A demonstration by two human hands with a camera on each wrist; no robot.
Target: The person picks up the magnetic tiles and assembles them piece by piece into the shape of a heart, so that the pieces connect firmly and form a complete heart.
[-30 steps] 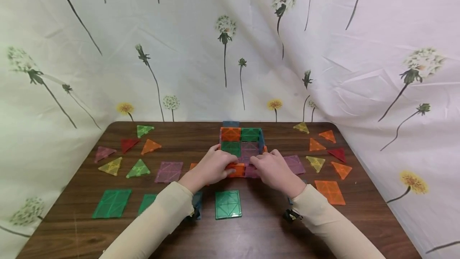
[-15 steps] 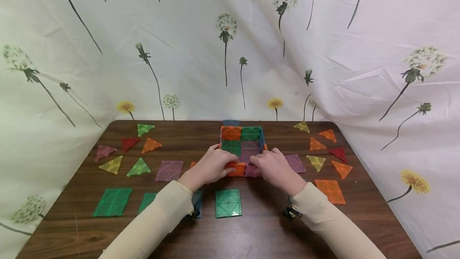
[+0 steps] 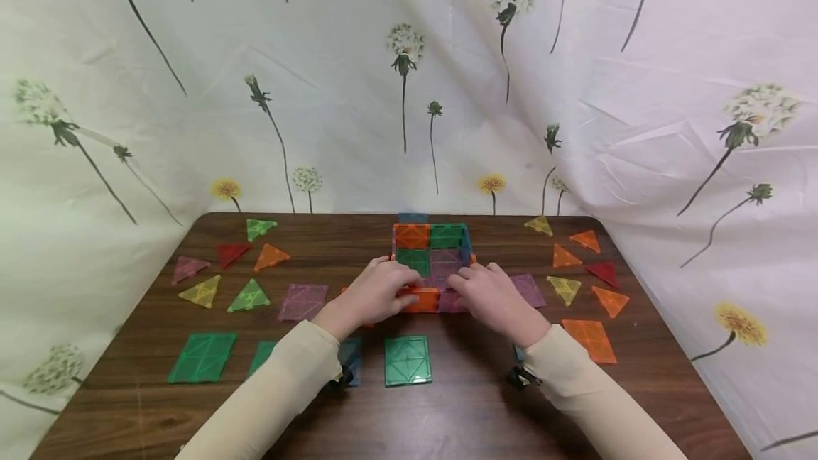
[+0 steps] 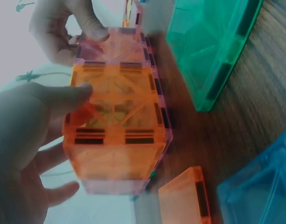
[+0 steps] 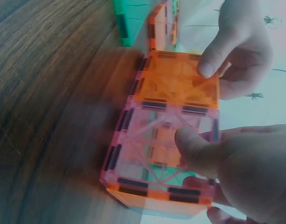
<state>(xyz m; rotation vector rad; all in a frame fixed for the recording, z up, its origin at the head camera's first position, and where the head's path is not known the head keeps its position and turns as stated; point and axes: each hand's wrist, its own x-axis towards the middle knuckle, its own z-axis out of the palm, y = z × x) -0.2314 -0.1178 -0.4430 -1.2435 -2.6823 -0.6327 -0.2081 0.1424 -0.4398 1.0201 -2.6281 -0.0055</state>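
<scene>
An open-topped box of clear magnetic tiles stands at the table's middle, towards the back. Its back wall has an orange tile [image 3: 412, 236] and a green tile [image 3: 446, 236]. My left hand [image 3: 378, 289] pinches the orange front-wall tile [image 4: 117, 88], thumb on the outer face and fingers over the top edge. Beside it, my right hand [image 3: 492, 297] pinches the purple front-wall tile [image 5: 138, 144] the same way. The two front tiles stand upright, edge to edge. Inside, a green floor tile [image 3: 411, 261] and a purple floor tile [image 3: 445, 261] show.
A green square tile [image 3: 407, 360] lies in front of the box, with a blue tile [image 4: 264, 186] near the left forearm. Purple squares [image 3: 303, 302] flank the box. Triangle tiles [image 3: 249, 297] lie at both sides. An orange square [image 3: 589, 341] is at right. A floral cloth hangs behind.
</scene>
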